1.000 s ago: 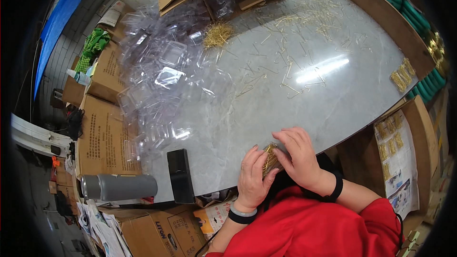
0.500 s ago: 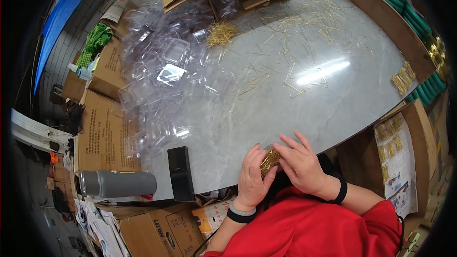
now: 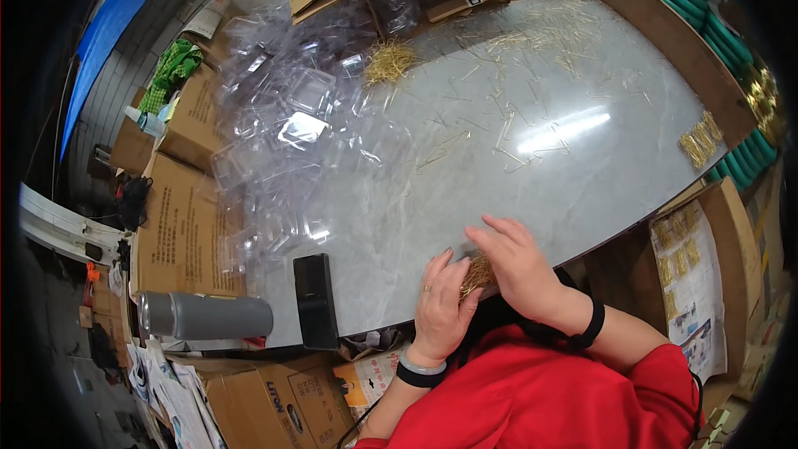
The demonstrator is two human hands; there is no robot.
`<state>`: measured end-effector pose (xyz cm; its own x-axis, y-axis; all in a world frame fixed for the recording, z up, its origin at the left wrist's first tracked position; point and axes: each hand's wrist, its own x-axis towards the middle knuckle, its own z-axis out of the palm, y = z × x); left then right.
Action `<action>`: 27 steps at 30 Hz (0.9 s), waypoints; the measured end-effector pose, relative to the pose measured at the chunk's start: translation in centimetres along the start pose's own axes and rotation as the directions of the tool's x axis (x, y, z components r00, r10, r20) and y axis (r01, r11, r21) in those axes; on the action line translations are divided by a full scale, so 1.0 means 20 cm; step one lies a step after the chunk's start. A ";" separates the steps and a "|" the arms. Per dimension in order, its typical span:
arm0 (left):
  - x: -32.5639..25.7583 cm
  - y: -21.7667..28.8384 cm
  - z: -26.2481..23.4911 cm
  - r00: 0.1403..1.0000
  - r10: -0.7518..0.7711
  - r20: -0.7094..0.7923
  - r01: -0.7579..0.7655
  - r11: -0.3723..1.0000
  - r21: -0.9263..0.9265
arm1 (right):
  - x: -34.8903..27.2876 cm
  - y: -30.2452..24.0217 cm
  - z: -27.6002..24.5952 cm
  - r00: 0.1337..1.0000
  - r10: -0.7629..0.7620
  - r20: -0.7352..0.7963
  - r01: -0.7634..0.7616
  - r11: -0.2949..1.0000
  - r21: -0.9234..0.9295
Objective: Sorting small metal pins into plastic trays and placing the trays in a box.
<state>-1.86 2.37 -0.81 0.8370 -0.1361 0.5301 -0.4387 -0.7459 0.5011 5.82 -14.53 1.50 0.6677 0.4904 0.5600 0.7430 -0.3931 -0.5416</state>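
At the table's near edge, a bundle of thin gold wire hooks (image 3: 476, 277) stands between my two hands. My left hand (image 3: 440, 308) is wrapped round its left side, thumb in front and fingers behind. My right hand (image 3: 525, 276) lies along the right side of the bundle with its fingers stretched out and pointing away; its palm is hidden, so I cannot tell how firmly it touches. Loose gold wire hooks (image 3: 509, 137) are scattered farther back on the grey table (image 3: 416, 216).
Clear plastic packages (image 3: 312, 91) heap up on the left beside a gold wire pile (image 3: 389, 61). A black phone (image 3: 314, 299) and grey bottle (image 3: 216, 318) lie near the front left. Tied gold bundles (image 3: 701, 140) sit at the right edge; more lie in an open cardboard box (image 3: 740, 258).
My right hand has slid slightly forward and turned, its fingers now closer together and lifted off the bundle's top. My left hand stays round the bundle, which shows a little more.
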 end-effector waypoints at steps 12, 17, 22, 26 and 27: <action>-0.01 0.10 -0.03 0.953 -0.242 -0.182 0.256 0.965 0.059 | -0.02 0.14 -0.14 0.892 0.451 0.027 -0.448 0.874 0.191; 0.02 0.11 0.01 0.981 -0.191 -0.026 0.191 0.982 -0.010 | -0.09 0.09 -0.22 0.744 0.665 0.062 -0.639 0.682 0.356; 0.13 0.12 0.08 0.984 -0.178 0.010 0.178 0.982 -0.062 | -0.23 -0.04 -0.15 0.770 0.620 0.152 -0.615 0.659 0.433; 0.15 0.11 0.11 0.987 -0.158 0.035 0.159 0.987 -0.020 | -0.23 -0.01 -0.17 0.833 0.550 0.058 -0.529 0.762 0.373; 0.15 0.11 0.11 0.991 -0.129 0.037 0.128 0.991 0.022 | -0.21 0.02 -0.18 0.873 0.475 -0.110 -0.447 0.869 0.211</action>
<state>0.38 -1.11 0.45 0.8982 -0.0630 0.4351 -0.3204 -0.7715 0.5496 3.52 -19.45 1.22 0.9410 0.1554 0.3006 0.3381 -0.3968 -0.8534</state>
